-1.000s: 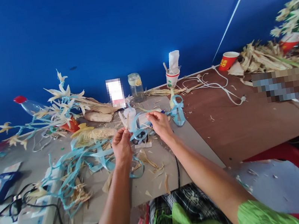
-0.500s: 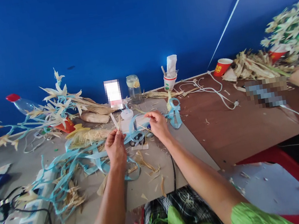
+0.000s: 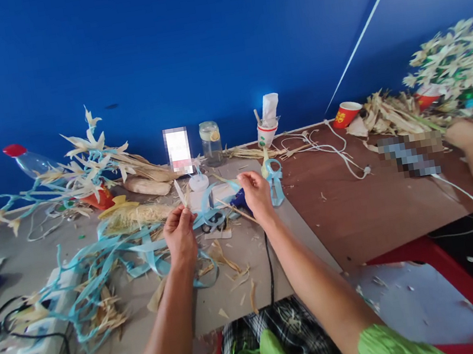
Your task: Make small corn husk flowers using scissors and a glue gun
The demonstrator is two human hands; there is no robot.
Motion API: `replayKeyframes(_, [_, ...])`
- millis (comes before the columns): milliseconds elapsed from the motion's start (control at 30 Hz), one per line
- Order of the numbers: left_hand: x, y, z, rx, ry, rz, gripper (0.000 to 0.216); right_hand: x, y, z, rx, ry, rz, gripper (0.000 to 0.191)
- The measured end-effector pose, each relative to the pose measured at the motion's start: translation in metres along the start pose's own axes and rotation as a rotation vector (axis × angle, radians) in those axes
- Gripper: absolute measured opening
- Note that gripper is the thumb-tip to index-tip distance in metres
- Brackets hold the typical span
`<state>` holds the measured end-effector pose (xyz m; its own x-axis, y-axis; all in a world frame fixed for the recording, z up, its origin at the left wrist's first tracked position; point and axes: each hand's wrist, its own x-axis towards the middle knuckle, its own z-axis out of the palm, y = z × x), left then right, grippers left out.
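My left hand (image 3: 179, 234) pinches a pale, petal-shaped strip of dried husk (image 3: 180, 193) upright between thumb and fingertips. To its right, my right hand (image 3: 258, 198) is closed, thumb against fingers; what it holds, if anything, I cannot make out. A dark blue tool (image 3: 239, 199), partly hidden, shows beside that hand, and a thin tan stick (image 3: 237, 211) slants just below it. Light blue ribbon (image 3: 159, 255) lies in loops beneath and left of my hands. Dark scissor handles (image 3: 215, 222) show between them. A bundle of pale fibres (image 3: 137, 218) lies left of my left hand.
A round white holder (image 3: 198, 182), glass jar (image 3: 212, 145) and white cup (image 3: 267, 134) stand at the back. Husk flowers on blue stems (image 3: 92, 146) and a power strip (image 3: 35, 352) are at left. At right, another person's hands (image 3: 463, 132) work near dried husks (image 3: 388, 114).
My right hand has moved slightly right and turned, so more of the blue tool and the thin stick shows. My left hand keeps its grip on the husk strip. The view has shifted slightly.
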<state>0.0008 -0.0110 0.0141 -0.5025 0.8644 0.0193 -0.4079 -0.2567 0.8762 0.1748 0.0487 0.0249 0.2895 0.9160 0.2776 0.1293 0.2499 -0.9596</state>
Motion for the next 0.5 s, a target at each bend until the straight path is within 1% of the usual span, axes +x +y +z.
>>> replayKeyframes(133, [0.001,0.0,0.0,-0.022,0.013,0.009,0.025,-0.001,0.003,0.0,-0.04,-0.03,-0.044,0.021])
replayKeyframes(267, [0.001,-0.001,0.0,-0.022,0.016,0.007,0.025,0.004,0.008,-0.005,-0.098,0.039,-0.07,0.021])
replayKeyframes(400, [0.0,-0.001,0.0,-0.013,0.016,-0.008,0.026,0.013,0.01,-0.011,-0.048,0.106,0.015,0.024])
replayKeyframes(467, [0.001,-0.001,0.0,-0.021,0.017,-0.008,0.026,0.017,0.008,-0.015,-0.067,0.1,0.044,0.024])
replayKeyframes(500, [0.001,-0.001,0.0,-0.023,0.017,-0.006,0.026,0.018,0.006,-0.018,-0.121,0.078,0.042,0.024])
